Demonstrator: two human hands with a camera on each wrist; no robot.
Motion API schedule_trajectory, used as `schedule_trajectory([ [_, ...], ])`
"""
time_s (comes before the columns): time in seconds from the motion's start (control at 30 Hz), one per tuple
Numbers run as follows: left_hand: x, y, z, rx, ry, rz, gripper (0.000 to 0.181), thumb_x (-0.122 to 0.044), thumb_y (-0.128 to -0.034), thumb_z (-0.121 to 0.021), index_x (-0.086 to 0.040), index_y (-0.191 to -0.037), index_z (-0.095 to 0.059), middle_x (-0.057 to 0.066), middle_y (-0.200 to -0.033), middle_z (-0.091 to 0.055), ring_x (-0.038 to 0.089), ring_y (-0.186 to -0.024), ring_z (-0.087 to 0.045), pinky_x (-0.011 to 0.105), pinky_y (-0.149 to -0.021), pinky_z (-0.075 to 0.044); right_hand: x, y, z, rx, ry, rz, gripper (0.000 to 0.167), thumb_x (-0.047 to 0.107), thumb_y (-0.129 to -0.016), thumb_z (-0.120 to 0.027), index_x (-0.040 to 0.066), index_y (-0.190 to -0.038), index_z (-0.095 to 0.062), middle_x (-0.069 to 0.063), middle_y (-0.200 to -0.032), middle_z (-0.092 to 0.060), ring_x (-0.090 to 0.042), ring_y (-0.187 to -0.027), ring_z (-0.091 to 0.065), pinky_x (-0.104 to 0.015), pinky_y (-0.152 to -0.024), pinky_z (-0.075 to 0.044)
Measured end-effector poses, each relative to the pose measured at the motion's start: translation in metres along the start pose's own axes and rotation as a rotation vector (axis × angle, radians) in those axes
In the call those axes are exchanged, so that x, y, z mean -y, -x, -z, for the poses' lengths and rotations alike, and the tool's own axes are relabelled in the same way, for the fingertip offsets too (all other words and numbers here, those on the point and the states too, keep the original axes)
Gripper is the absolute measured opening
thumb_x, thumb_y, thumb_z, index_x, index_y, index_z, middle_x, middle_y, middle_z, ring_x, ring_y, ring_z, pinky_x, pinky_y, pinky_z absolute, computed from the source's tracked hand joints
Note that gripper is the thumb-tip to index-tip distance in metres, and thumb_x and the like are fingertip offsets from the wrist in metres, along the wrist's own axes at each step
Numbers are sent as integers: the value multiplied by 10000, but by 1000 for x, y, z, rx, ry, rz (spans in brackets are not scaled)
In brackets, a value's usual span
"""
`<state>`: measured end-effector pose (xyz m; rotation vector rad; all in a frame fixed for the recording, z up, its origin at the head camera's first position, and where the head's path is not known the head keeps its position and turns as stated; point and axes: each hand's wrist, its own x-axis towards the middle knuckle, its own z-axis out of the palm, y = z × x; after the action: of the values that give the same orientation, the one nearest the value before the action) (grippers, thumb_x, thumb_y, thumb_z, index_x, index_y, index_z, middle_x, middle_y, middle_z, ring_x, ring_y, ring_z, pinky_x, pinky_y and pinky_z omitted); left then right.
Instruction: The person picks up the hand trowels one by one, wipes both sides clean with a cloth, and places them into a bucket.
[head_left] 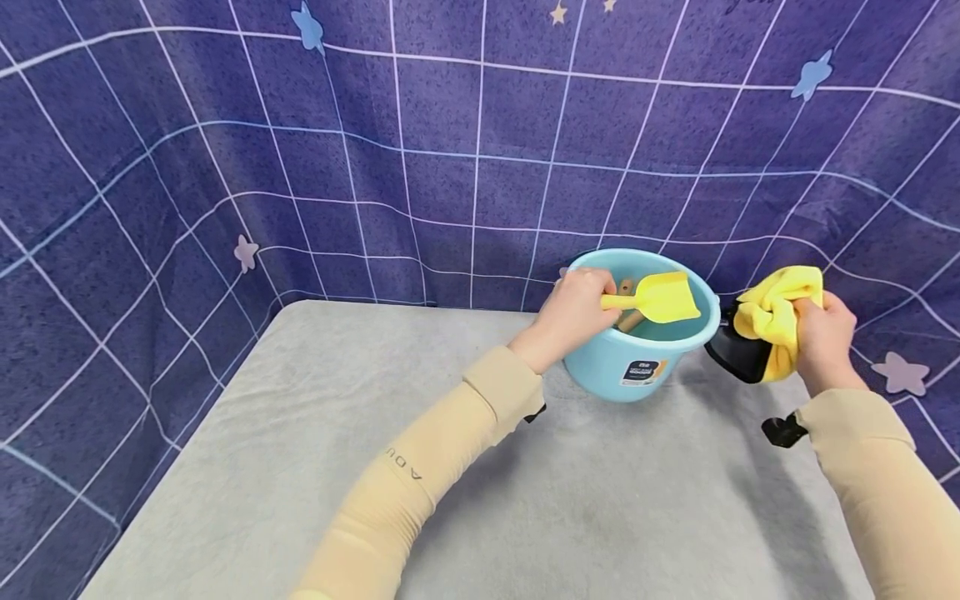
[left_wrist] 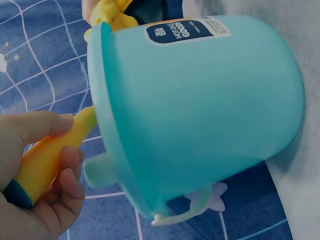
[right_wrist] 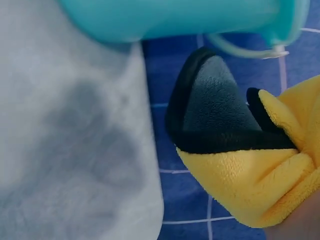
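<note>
A light blue bucket (head_left: 607, 367) stands upright near the table's back edge, with a label on its front. Over its mouth is a small yellow shovel (head_left: 663, 297). My left hand (head_left: 576, 308) grips the shovel by its handle (left_wrist: 52, 152), which ends in a dark cap in the left wrist view. To the right of the bucket, my right hand (head_left: 828, 337) holds a bunched cloth (head_left: 782, 310), yellow on one side and dark grey with black edging on the other (right_wrist: 212, 97). Wooden-looking handles (head_left: 628, 322) show inside the bucket; their lower parts are hidden.
A grey table (head_left: 420, 392) extends to the left and in front of the bucket. Behind it hangs a dark blue curtain (head_left: 442, 192) with a line grid and stars. The bucket's handle (left_wrist: 192, 210) hangs down at its side.
</note>
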<state>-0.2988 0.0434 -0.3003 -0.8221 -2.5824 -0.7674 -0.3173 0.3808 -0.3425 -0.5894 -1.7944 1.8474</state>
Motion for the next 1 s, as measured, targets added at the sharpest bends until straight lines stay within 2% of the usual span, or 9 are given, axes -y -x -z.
schedule_trajectory([
  [0.1,-2,-2,-7,2,8,0,87,-165,-827,-670,-110,-886,-639,-10,-838,-602,85,-741,-522,178,-665,-423,-12,-1,1,-3,355,64,160,145,-872,-529,183,-947,-666,64,-827,-572,-111,-739,-488,-176,-661,-357],
  [0.23,-3,-3,-14,27,27,26,144,-209,-834,-707,-111,-897,-622,-13,-863,-584,76,-763,-516,168,-688,-435,-24,0,2,34,728,198,462,261,-879,-446,93,-1299,-540,-145,-1154,-573,-357,-1030,-469,-391,-795,-353],
  [0.33,-4,-4,-18,29,10,39,165,-233,-825,-725,-122,-886,-621,-20,-855,-573,74,-766,-507,172,-697,-434,-29,1,1,100,890,284,496,262,-890,-402,60,-1334,-485,-296,-1218,-517,-508,-1077,-456,-566,-781,-355],
  [0.4,-6,-5,-20,22,-18,35,146,-234,-825,-718,-126,-871,-631,-16,-858,-589,82,-780,-516,181,-704,-438,-33,2,0,139,1000,344,464,262,-897,-395,54,-1300,-491,-340,-1165,-513,-549,-1004,-480,-601,-701,-364],
  [0.47,-8,-6,-22,31,-51,36,164,-234,-830,-706,-120,-939,-662,-20,-893,-616,90,-824,-540,189,-731,-449,-37,5,-1,172,1092,410,429,237,-885,-405,33,-1250,-499,-359,-1094,-521,-569,-903,-502,-598,-614,-366],
  [0.63,-13,-11,-27,65,-137,44,331,-208,-841,-678,-122,-1158,-641,-48,-961,-635,89,-904,-559,194,-782,-462,-53,15,-5,221,1209,528,386,180,-836,-432,-21,-1154,-514,-321,-958,-529,-539,-804,-526,-594,-534,-366],
  [0.83,-14,-13,-34,50,-151,43,94,-128,-836,-634,-145,-928,-627,-54,-800,-541,92,-747,-487,211,-658,-427,-71,20,-7,241,1260,663,246,150,-797,-494,-44,-936,-551,-299,-821,-539,-519,-739,-535,-592,-532,-374],
  [0.93,-15,-15,-36,66,-135,74,90,-102,-848,-614,-143,-928,-621,-41,-782,-528,101,-715,-475,223,-632,-416,-79,22,-8,268,1275,678,210,150,-787,-522,-33,-884,-551,-289,-791,-550,-509,-724,-538,-573,-529,-372],
  [1.0,-16,-17,-36,85,-129,104,114,-87,-851,-605,-143,-950,-622,-31,-804,-543,107,-710,-483,230,-628,-420,-84,25,-9,296,1285,653,222,157,-795,-529,-34,-906,-550,-290,-803,-553,-511,-733,-541,-573,-522,-370],
])
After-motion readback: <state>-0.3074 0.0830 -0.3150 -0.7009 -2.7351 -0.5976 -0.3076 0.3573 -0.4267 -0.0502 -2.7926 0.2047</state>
